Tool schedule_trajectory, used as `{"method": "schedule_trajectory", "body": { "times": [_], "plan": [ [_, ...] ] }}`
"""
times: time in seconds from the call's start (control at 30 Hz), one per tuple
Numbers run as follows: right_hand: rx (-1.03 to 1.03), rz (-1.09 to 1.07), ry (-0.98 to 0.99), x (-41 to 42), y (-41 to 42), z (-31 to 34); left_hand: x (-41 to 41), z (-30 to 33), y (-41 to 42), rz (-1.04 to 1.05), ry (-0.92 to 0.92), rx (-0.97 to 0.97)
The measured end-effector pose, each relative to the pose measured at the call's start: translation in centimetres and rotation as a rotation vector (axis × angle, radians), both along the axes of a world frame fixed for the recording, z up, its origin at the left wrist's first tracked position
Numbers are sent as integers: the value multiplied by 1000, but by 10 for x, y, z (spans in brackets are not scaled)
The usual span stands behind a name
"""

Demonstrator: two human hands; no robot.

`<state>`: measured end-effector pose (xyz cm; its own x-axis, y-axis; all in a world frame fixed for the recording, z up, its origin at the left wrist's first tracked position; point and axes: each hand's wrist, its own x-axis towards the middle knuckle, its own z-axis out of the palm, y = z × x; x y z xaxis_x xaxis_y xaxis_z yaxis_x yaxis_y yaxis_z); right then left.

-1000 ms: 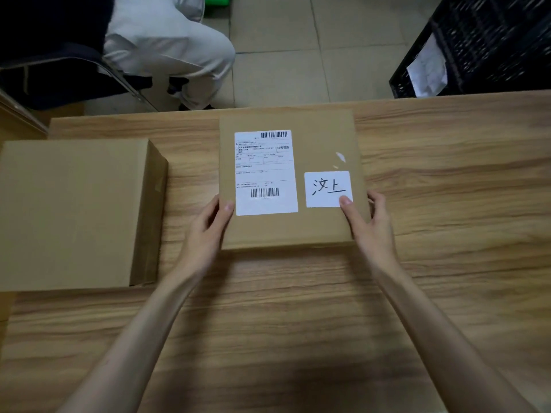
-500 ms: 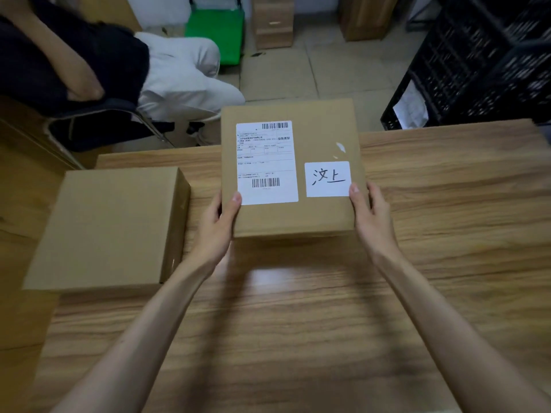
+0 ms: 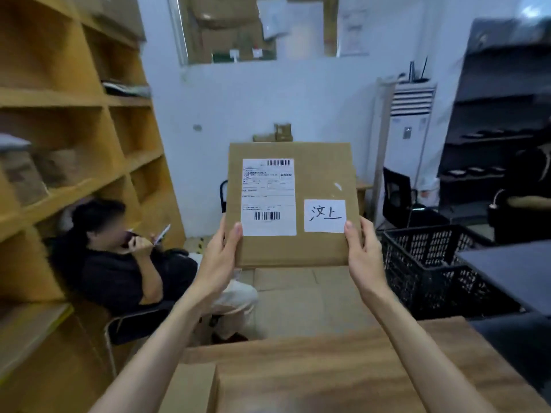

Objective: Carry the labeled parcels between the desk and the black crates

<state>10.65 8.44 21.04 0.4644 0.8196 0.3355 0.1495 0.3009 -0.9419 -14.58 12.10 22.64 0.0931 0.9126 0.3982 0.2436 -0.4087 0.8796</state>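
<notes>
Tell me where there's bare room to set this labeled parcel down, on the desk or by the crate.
The desk shows bare wood right of the plain box at its near-left corner. The tiled floor between the seated person and the black crate is open too. Both hands, left hand and right hand, grip the parcel.

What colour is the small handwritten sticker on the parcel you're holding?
White with black handwriting, on the brown parcel; sticker is clearest in the head view.

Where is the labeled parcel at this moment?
In the head view, the labeled parcel is mid-frame, held in the air beyond the desk, its lower corners gripped by the left hand and right hand, left of the black crate.
</notes>
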Motion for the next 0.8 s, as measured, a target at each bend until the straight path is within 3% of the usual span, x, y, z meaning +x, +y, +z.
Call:
{"method": "schedule_trajectory", "body": {
  "times": [0.2,0.37,0.8],
  "plan": [
    [225,25,-37,1,6,137,3,126,7,11,-46,210],
    [341,67,-45,3,6,200,3,188,6,6,-33,295],
    [367,180,-86,18,19,189,15,171,4,20,-160,277]
  ]
}}
